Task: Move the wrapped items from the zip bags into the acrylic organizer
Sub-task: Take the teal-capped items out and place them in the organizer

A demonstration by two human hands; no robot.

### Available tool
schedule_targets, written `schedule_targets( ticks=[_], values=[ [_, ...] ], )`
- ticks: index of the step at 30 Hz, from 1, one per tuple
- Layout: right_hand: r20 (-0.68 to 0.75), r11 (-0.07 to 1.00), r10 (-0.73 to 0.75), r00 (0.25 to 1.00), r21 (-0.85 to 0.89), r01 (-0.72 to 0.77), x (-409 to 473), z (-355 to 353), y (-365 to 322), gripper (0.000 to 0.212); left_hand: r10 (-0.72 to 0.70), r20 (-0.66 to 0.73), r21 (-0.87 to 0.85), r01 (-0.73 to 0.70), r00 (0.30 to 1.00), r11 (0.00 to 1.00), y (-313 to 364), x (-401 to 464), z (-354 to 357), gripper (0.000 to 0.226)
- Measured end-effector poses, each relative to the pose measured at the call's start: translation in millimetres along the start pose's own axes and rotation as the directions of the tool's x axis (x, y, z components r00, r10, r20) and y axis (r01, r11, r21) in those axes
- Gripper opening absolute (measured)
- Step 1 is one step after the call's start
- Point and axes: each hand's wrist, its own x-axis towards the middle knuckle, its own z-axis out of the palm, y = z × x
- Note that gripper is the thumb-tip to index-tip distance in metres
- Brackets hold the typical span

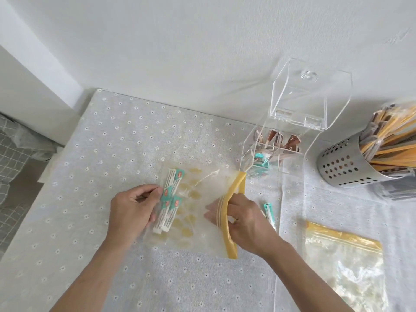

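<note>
Judging from the contents, the task is partly complete: the acrylic organizer, lid raised, already holds brown packets in its rear compartments and teal-ended ones in front, one empty zip bag lies at the right, and several teal-and-white wrapped items remain in the open zip bag at centre. The left hand pinches the bag's closed end over those items, while the right hand reaches into the yellow-zippered mouth, fingers hidden inside, so its grip cannot be determined. The work surface is a table under a daisy-print cloth against a white wall, with a perforated metal holder of sticks at far right.
</note>
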Motion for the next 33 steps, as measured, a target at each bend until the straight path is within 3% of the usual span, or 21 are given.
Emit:
schedule_targets(
  ticks=[5, 7, 10, 13, 17, 20, 25, 29, 31, 33],
  values=[
    [0.19, 0.988, -0.079, 0.979, -0.113, 0.101, 10, 25, 12, 0.025, -0.009, 0.05, 0.016, 0.008, 0.999, 1.0, 3, 4, -4, 0.008],
    [0.161, 0.989, -0.074, 0.984, -0.115, 0.093, 21, 32, 7, 0.03, -0.008, 0.062, 0.01, 0.007, 0.998, 1.0, 4, 4, -5, 0.011],
    [0.14, 0.952, -0.077, 0.987, -0.285, 0.115, 34, 42, 2, 0.025, -0.02, 0.063, 0.001, 0.02, 0.998, 1.0, 5, 4, -5, 0.014],
    [0.128, 0.963, 0.126, 0.984, -0.255, -0.09, 46, 47, -1, 0.025, -0.03, 0.064, -0.011, 0.03, 0.998, 0.999, 5, 4, -5, 0.013],
    [0.159, 0.898, 0.002, 0.987, -0.436, 0.068, 58, 46, -16, 0.034, -0.02, 0.066, -0.004, 0.02, 0.998, 1.0, 4, 4, -5, 0.011],
    [0.208, 0.865, 0.073, 0.976, -0.5, 0.042, 66, 43, -25, 0.05, -0.002, 0.065, 0.004, 0.002, 0.998, 1.0, 4, 4, -5, 0.01],
    [0.212, 0.876, 0.094, 0.973, -0.481, 0.02, 65, 42, -27, 0.032, 0.015, 0.061, 0.0, -0.015, 0.998, 1.0, 1, 4, -5, 0.006],
    [0.179, 0.933, 0.156, 0.971, -0.349, -0.086, 56, 51, -20, 0.028, 0.01, 0.036, -0.033, -0.008, 0.999, 0.999, -2, 2, -2, 0.008],
    [0.159, 0.938, 0.122, 0.98, -0.342, -0.062, 54, 51, -20, 0.029, 0.001, 0.023, -0.047, 0.0, 1.0, 0.999, -3, 1, 1, 0.009],
    [0.136, 0.929, 0.068, 0.988, -0.37, -0.013, 52, 54, -15, 0.016, -0.007, 0.017, -0.059, 0.008, 1.0, 0.998, -3, 1, 3, 0.011]
  ],
)
